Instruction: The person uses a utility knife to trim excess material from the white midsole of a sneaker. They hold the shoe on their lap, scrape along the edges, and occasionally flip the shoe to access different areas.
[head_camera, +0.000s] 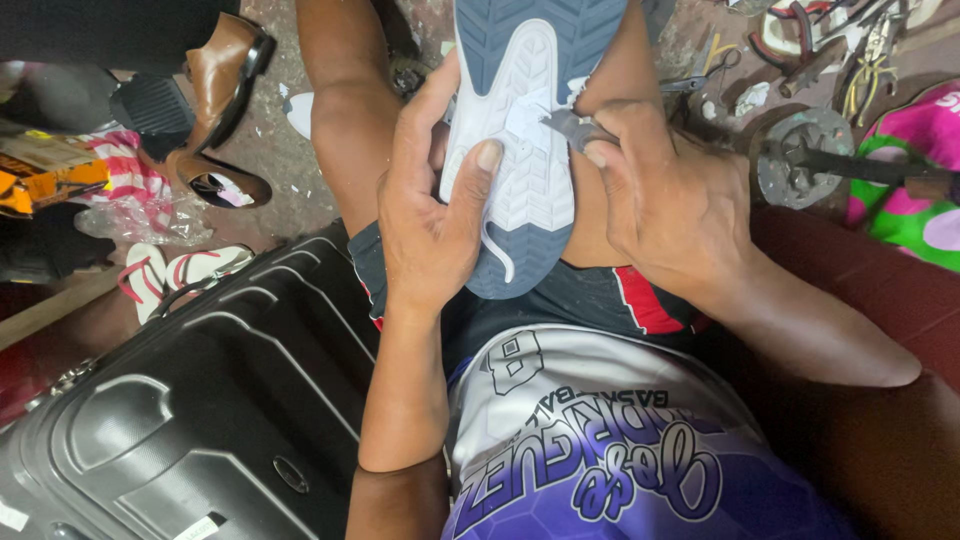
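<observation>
White-and-blue sneaker (530, 120) lies sole-up between the knees, left hand (430, 215) clamped around its edge to steady it while right hand (665, 195), just beside, pinches a metal tool (572, 127) against the tread.

Dark grey hard-shell suitcase (200, 410) near left, pair of white flip-flops w/ red straps (175, 272) just beyond it, brown heeled shoes (215, 110) far left, clear plastic bag (140, 215) nearby, pliers & hand tools (830, 40) far right, round metal stand (800, 155), pink-green fabric (915, 190) right edge

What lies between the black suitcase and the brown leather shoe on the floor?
In the head view, a pair of white sandals with red straps lies between the black suitcase and the brown leather shoe.
</observation>
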